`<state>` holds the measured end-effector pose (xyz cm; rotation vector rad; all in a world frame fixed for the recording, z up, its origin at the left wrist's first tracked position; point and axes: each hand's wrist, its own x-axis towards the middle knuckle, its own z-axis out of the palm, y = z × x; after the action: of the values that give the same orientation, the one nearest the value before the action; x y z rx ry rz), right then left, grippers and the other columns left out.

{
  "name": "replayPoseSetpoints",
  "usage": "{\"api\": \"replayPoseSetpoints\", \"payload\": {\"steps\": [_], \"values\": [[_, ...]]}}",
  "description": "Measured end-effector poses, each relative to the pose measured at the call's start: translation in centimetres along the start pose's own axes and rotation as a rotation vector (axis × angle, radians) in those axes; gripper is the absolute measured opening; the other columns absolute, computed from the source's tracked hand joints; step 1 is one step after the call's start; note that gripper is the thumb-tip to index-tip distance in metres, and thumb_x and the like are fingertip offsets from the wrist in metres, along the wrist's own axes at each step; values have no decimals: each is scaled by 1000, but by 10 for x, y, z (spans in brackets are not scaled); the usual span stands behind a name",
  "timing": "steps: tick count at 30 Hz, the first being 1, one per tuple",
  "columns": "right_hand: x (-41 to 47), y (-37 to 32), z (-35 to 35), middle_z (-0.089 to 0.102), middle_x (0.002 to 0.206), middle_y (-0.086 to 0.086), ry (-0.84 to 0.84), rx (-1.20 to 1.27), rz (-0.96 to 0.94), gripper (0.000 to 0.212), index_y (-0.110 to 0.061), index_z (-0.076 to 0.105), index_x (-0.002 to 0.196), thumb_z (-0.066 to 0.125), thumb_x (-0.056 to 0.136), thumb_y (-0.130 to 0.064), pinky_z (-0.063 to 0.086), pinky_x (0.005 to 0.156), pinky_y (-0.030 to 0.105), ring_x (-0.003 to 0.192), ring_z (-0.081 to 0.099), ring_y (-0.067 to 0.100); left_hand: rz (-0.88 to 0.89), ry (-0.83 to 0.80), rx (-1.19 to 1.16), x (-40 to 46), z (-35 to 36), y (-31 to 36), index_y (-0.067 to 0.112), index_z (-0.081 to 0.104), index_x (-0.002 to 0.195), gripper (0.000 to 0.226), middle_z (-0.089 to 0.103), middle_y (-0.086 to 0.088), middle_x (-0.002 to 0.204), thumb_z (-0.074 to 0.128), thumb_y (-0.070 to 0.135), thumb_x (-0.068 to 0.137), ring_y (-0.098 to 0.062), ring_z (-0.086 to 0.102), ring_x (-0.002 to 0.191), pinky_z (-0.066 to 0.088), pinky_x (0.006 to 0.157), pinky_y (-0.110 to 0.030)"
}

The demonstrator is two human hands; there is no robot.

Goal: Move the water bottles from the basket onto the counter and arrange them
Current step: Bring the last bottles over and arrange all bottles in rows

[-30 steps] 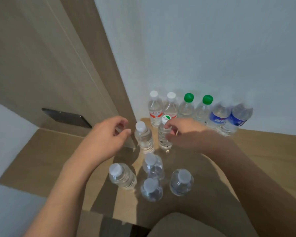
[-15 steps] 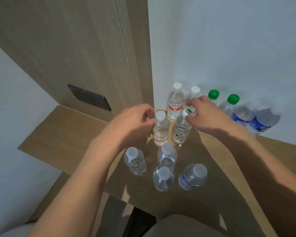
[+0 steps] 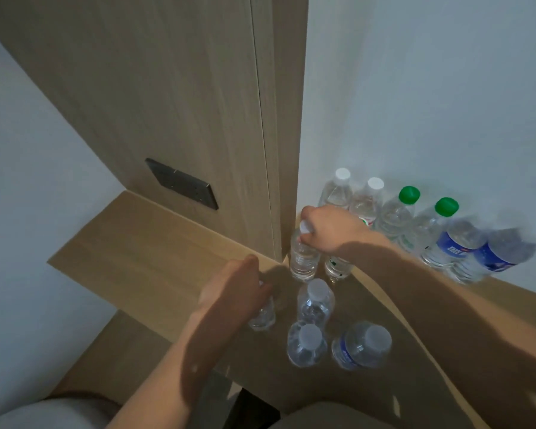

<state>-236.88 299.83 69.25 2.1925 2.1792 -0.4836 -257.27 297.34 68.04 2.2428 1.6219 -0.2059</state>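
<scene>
Several clear water bottles stand on the wooden counter (image 3: 143,243). Against the wall are two white-capped bottles (image 3: 338,193), two green-capped bottles (image 3: 399,212) and two blue-labelled bottles (image 3: 455,249). My right hand (image 3: 328,230) grips the cap of a taller bottle (image 3: 304,258), with another bottle (image 3: 338,266) right beside it under my wrist. My left hand (image 3: 235,289) curls over the top of a small bottle (image 3: 262,317) at the front left. Three more small bottles (image 3: 314,301) cluster in front. No basket is in view.
A wooden wall panel with a dark socket plate (image 3: 183,184) rises behind the counter's left part. The white wall (image 3: 430,103) backs the bottle row. The counter's front edge runs diagonally at the lower left, above a lower wooden surface (image 3: 106,351).
My left hand dropped back from the taller middle bottle to the front-left small bottle. My right hand shifted left onto the cap of that taller bottle. The camera view swung left.
</scene>
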Motion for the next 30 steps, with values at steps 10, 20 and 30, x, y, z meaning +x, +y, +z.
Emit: {"api": "replayPoseSetpoints", "payload": {"steps": [10, 20, 30], "values": [[-59, 22, -110, 60, 85, 1, 321, 139, 31, 34, -17, 57, 88, 64, 80, -49, 41, 63, 33, 79, 54, 23, 175, 358, 134, -37, -109, 50, 26, 51, 86, 23, 59, 2, 75, 49, 50, 85, -22, 57, 70, 46, 59, -31], [-135, 90, -160, 55, 70, -3, 509, 290, 230, 27, -12, 58, 76, 70, 75, -36, 35, 52, 31, 66, 51, 17, 593, 590, 15, -29, -176, 169, 22, 60, 83, 26, 52, 6, 65, 57, 48, 79, -26, 53, 74, 35, 60, -32], [-197, 202, -109, 54, 71, -4, 517, 352, 504, 28, -19, 49, 70, 71, 75, -36, 32, 52, 31, 68, 50, 19, 752, 304, 11, 13, -104, 282, 19, 61, 86, 31, 62, 1, 82, 63, 50, 79, -24, 57, 80, 36, 60, -31]]}}
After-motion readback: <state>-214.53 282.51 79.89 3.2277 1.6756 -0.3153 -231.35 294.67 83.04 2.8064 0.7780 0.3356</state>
